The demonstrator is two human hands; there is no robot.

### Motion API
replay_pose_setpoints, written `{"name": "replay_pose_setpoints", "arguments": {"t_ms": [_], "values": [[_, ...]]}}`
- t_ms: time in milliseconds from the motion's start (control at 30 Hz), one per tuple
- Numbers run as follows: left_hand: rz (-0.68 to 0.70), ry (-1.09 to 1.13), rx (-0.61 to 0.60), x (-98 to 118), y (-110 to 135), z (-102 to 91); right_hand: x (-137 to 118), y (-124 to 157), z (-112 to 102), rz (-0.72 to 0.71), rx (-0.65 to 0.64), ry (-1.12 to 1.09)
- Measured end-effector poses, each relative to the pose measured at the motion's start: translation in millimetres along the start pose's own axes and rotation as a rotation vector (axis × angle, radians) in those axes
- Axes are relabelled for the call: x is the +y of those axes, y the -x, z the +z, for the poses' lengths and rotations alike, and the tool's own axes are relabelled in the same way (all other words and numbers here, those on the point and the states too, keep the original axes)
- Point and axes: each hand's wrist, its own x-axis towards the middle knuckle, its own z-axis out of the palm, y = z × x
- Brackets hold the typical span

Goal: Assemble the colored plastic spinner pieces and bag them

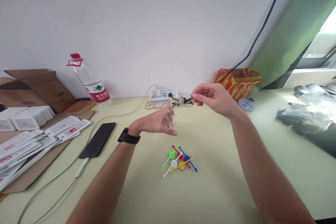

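Note:
My left hand (160, 123), with a black watch on its wrist, is held above the table with its fingers curled round a small clear plastic bag (167, 119). My right hand (212, 98) is raised to the right of it, with finger and thumb pinched on a black tie with a clear round head (183, 100). Below both hands, a small heap of coloured plastic ties (179, 159) in green, red, blue, yellow and white lies on the pale table (220, 189).
A black phone (98, 140) with a white cable lies to the left. White labels (31, 136) spread over cardboard at the far left. At the back stand a water bottle (90, 82), a power strip (162, 95), glasses and a striped bag (237, 80). Dark plastic bags (307, 119) lie right.

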Motion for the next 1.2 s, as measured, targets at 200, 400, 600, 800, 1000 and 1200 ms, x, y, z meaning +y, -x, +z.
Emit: {"name": "replay_pose_setpoints", "arguments": {"t_ms": [200,400,600,800,1000,1200], "values": [[0.027,0.073,-0.023,10.9,-2.0,8.9,3.5,-1.0,7.2,0.066,-0.06,0.097],[0.011,0.147,0.001,19.3,-7.0,22.5,10.4,-2.7,15.1,0.091,-0.073,0.227],[-0.01,0.2,0.068,9.7,-14.8,29.7,4.2,-0.6,11.7,0.056,-0.032,0.356],[0.004,0.29,0.101,0.3,-17.8,29.9,0.3,3.0,9.1,0.122,-0.33,0.175],[0.035,0.619,0.012,-17.5,-23.4,34.3,5.5,-0.5,10.0,0.002,-0.168,0.06],[0.048,1.036,-0.163,-39.2,-37.2,58.0,10.2,-6.2,7.8,-0.076,0.011,-0.106]]}}
